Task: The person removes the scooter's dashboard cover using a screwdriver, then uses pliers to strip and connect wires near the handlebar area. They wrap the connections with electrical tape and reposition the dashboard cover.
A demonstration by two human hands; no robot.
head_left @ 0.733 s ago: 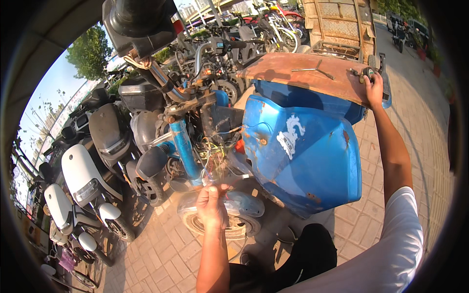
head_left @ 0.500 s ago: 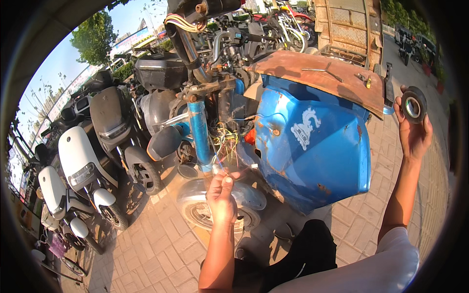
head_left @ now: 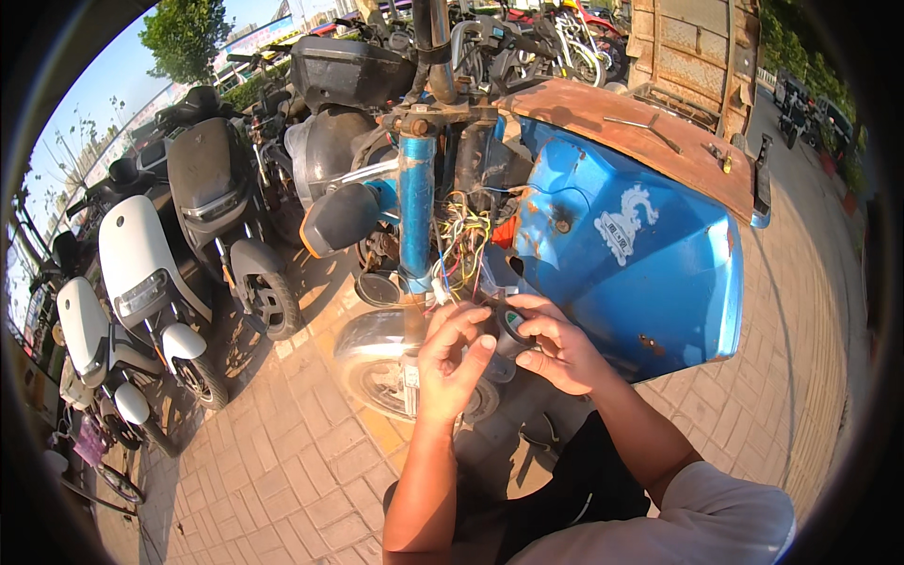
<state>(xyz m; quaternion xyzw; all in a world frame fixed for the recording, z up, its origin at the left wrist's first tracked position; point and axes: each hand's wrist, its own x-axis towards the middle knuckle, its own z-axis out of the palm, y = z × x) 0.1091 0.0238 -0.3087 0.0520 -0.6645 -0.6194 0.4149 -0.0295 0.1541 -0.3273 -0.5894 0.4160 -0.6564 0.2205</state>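
Observation:
My right hand (head_left: 565, 348) grips a roll of black tape (head_left: 511, 330) between thumb and fingers, above the front wheel. Close on its left is my left hand (head_left: 450, 356), fingers bent and thumb apart from the index finger. Its fingertips are beside the roll's edge; whether they touch it I cannot tell. Just beyond both hands hangs a tangle of coloured wires (head_left: 463, 235), with a white connector (head_left: 440, 289) low in it. The wires emerge beside the blue steering column (head_left: 415, 215). My fingers partly hide the lower wire ends.
A rusty blue body panel (head_left: 640, 254) leans at the right, under a brown board (head_left: 631, 127) bearing a three-armed wrench (head_left: 650, 130). The silver front fender (head_left: 363, 337) sits below the column. Parked scooters (head_left: 141, 264) line the left. A dark tool (head_left: 537, 433) lies on the paving.
My right hand has brought the tape roll in from the far right to my left hand. My left hand's pinch on a thin wire has loosened, with thumb and index finger now apart.

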